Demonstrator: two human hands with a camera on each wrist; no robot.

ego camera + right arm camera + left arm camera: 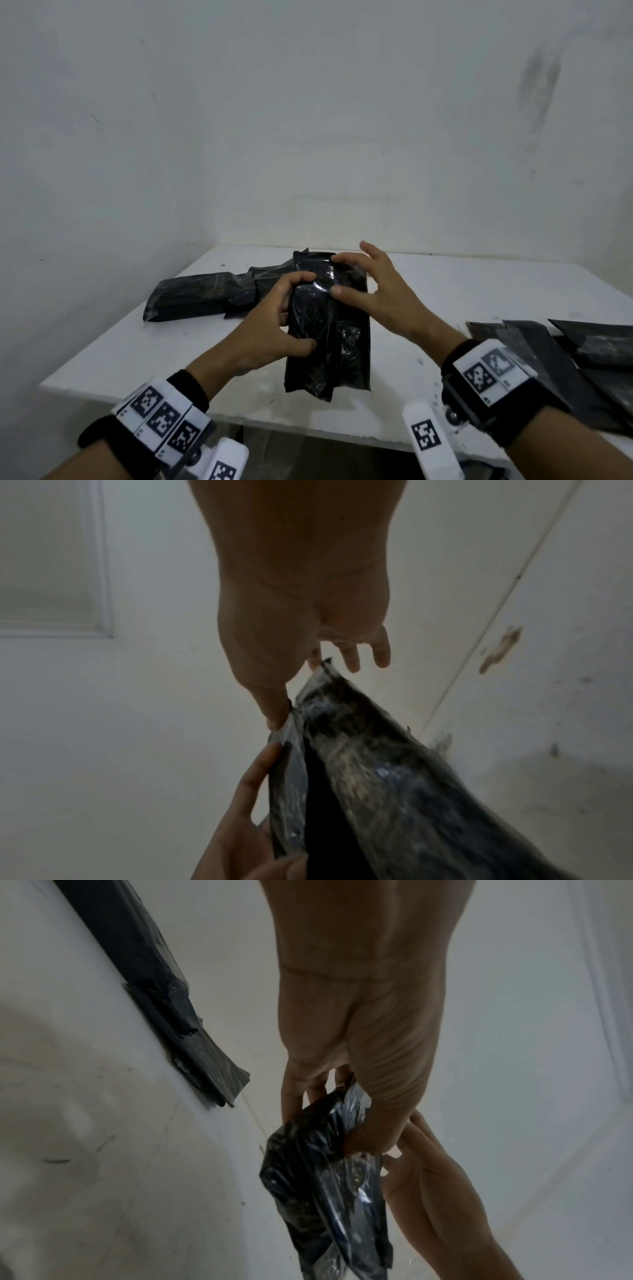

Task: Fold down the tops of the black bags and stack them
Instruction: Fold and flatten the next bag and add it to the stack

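While it is held upright above the white table [144,346], the black bag [329,329] is gripped along its left edge by the left hand [274,322], fingers curled over the front near the top and thumb pressed lower down the side. From the left wrist view, that same thumb is seen dug into crinkled glossy plastic. The upper part of the bag is pinched by the right hand [373,291] between thumb and forefinger, the other fingers being fanned out loosely and clear of the plastic. In the right wrist view, the bag's top edge is seen caught at the thumb tip, with two fingers spread beyond it. The bag's bottom edge hangs just over the table's near side; whether it touches the surface cannot be told.

Behind it, toward the wall [308,120], a filled bag [198,296] is laid on its side, its flattened top pointing toward the held bag. Off to the right, a spread of flat bags [565,356] is seen overlapping on the table edge. Marker bands [161,416] are worn on both wrists.
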